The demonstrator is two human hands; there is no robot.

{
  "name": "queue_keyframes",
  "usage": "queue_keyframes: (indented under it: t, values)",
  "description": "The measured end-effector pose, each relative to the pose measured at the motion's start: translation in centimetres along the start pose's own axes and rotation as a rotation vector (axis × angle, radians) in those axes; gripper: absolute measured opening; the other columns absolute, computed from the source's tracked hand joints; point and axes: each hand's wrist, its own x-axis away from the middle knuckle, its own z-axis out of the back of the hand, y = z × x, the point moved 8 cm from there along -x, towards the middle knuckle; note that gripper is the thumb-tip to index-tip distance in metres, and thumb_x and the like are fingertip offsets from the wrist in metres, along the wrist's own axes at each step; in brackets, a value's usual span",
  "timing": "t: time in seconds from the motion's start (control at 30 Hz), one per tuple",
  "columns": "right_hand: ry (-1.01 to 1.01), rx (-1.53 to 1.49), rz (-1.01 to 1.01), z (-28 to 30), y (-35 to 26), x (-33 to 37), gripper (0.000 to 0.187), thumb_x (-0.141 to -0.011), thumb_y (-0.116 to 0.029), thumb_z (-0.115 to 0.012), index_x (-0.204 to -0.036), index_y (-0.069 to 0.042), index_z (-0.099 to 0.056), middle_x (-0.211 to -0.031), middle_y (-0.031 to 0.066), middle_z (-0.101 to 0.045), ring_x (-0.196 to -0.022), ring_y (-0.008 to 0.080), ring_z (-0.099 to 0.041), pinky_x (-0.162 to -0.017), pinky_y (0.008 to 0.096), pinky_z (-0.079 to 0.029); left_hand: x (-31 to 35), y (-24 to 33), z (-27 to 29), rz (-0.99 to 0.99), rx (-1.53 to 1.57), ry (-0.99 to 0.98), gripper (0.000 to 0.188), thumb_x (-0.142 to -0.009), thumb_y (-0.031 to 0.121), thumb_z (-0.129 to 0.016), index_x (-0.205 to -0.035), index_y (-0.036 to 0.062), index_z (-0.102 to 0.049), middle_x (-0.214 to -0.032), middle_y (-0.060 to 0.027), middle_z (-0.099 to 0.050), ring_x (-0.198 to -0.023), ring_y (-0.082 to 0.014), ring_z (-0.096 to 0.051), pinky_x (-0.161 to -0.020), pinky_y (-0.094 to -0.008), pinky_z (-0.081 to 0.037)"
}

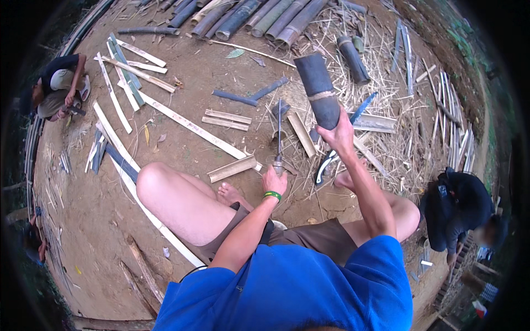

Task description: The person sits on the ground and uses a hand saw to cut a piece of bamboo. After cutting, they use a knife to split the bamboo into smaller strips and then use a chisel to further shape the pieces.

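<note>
My right hand [338,134] grips the lower end of a thick, dark bamboo section [316,83], which is raised and tilted, with a pale ring at its node. My left hand [274,182] is closed round the handle of a knife [279,129], whose long narrow blade points away from me, seen nearly edge-on. Beneath my right forearm lies a hand saw with a curved black-and-white handle [324,168] and a bluish blade [363,108]. A split bamboo piece [301,135] rests on the ground between my hands, and another [234,167] is left of my left hand.
Bamboo poles [265,19] lie in a row at the far side. Pale strips [190,127] spread to the left. Shavings [386,83] cover the ground at right. People crouch at left [61,85] and right [461,204]. Another bamboo section [353,59] lies beyond my right hand.
</note>
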Motion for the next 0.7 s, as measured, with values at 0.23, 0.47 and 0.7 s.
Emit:
queue_keyframes:
  t: [0.23, 0.47, 0.7]
  values:
    - [-0.341, 0.399, 0.122, -5.5, 2.9, -0.4, 0.103, -0.062, -0.031, -0.088, -0.144, 0.002, -0.036, -0.122, 0.0266, -0.059, -0.103, 0.0464, -0.065, -0.091, 0.0484, -0.055, -1.5, -2.2, -0.8, -0.010, -0.021, 0.066, 0.043, -0.079, 0.025, -0.077, -0.107, -0.0019, -0.058, -0.092, -0.0299, -0.069, -0.093, -0.0497, -0.066, -0.082, -0.0578, -0.051]
    - [-0.520, 0.489, 0.046, -6.9, 4.7, 1.1, 0.099, -0.066, -0.030, -0.087, -0.145, 0.003, -0.036, -0.125, 0.0294, -0.059, -0.113, 0.0476, -0.061, -0.096, 0.0493, -0.053, -2.3, -3.4, -2.9, 0.065, -0.092, -0.039, 0.043, -0.079, 0.027, -0.076, -0.107, -0.0007, -0.061, -0.099, -0.0302, -0.069, -0.099, -0.0486, -0.065, -0.087, -0.0560, -0.051]
    - [0.038, 0.117, -0.072, -4.5, 7.0, -0.5, 0.105, -0.068, -0.037, -0.087, -0.147, 0.006, -0.032, -0.125, 0.0308, -0.058, -0.112, 0.0470, -0.062, -0.097, 0.0480, -0.052, -4.2, -9.6, -2.4, 0.227, -0.139, 0.035, 0.042, -0.078, 0.027, -0.074, -0.104, -0.0039, -0.063, -0.102, -0.0328, -0.068, -0.100, -0.0500, -0.065, -0.090, -0.0552, -0.053]
